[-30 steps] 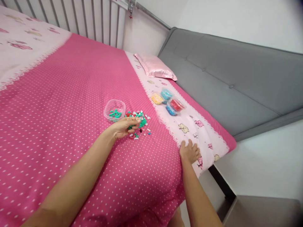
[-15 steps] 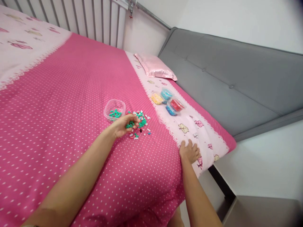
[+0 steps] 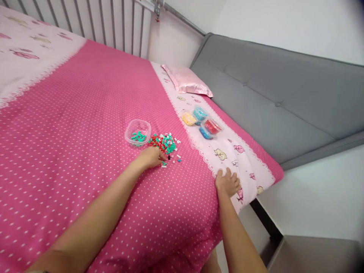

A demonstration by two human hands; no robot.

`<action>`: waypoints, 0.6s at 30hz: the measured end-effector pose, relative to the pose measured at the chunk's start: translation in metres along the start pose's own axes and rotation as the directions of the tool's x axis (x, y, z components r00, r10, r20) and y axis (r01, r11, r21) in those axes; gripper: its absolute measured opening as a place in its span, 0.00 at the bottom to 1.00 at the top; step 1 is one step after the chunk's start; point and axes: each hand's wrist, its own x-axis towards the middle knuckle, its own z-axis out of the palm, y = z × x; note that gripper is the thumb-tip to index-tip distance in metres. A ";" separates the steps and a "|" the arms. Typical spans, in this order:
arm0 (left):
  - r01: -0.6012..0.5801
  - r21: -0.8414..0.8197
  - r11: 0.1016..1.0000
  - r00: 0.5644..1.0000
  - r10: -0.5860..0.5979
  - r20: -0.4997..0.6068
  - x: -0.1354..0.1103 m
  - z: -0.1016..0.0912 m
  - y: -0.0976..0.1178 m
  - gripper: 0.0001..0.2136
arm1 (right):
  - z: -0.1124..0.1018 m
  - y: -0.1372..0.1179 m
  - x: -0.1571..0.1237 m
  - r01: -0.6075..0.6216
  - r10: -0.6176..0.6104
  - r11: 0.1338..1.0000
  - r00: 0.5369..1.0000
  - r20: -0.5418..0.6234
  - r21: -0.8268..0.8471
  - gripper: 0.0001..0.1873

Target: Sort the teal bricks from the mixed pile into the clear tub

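Note:
A heap of small green, red and white pieces (image 3: pixel 165 143) lies on the pink polka-dot bedspread (image 3: pixel 85 113). My left hand (image 3: pixel 150 157) rests palm down at the near edge of the heap, fingers curled and pinching among the pieces. What the fingertips hold is too small to make out. Just left of the heap stands a clear plastic tub (image 3: pixel 137 132) with green pieces inside. My right hand (image 3: pixel 227 182) lies flat on the pale patterned border of the spread, fingers stretched out, holding nothing.
Several small clear tubs of yellow (image 3: pixel 189 118), light blue (image 3: pixel 200 113), red (image 3: pixel 212 125) and dark blue (image 3: pixel 204 132) pieces sit on the pale border. A pink satin pillow (image 3: pixel 186 80) lies further back. A grey padded headboard (image 3: pixel 270 94) runs along the right; the bed's edge drops off beside my right hand.
My left hand has turned from palm up with green pieces in it to palm down at the heap's near edge. The right hand has not moved.

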 end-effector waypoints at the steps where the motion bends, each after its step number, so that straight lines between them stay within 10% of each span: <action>1: -0.002 0.023 1.000 1.000 0.002 0.000 0.000 0.001 0.001 0.17 | 0.000 0.000 0.000 0.001 -0.001 1.000 1.000 0.001 0.001 0.30; 12: -0.018 -0.249 0.968 0.994 -0.010 -0.111 0.003 -0.001 0.000 0.05 | -0.001 -0.001 -0.001 0.005 -0.005 1.000 1.000 -0.016 -0.005 0.30; 18: -0.043 -0.709 0.704 0.998 -0.007 -0.067 -0.003 -0.008 0.007 0.07 | 0.000 0.000 -0.001 0.013 -0.013 1.000 1.000 -0.023 0.001 0.30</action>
